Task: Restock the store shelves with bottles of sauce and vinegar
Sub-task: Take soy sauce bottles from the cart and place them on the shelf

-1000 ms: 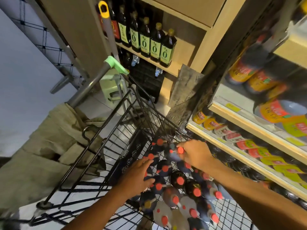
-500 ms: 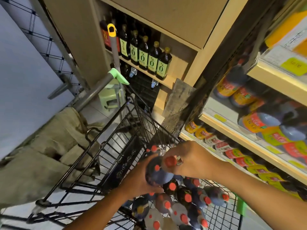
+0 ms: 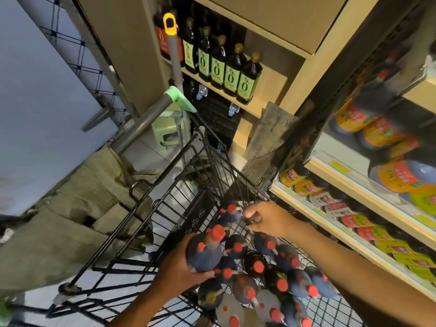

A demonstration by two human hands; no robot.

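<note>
The store shelves (image 3: 349, 197) run along the right of the black wire cart (image 3: 193, 185), their lower tiers already lined with red- and yellow-labelled bottles. Inside the cart, at its near end, stand the red-capped bottles (image 3: 278, 279) waiting to be shelved, packed close together. Raised just above that cluster, toward the cart's left side, is a dark bottle (image 3: 205, 251) that the left hand (image 3: 181, 267) grasps round its body, fingers curled under it. The right hand (image 3: 266, 220) reaches to the cart's far wall, its fingertips closing on something dark beside another bottle (image 3: 230, 213); the blur hides whether it has a firm hold. The step in hand looks to be lifting stock out of the cart. Next, the raised bottle probably needs carrying right, over the cart's rim, to a gap on the shelves.
</note>
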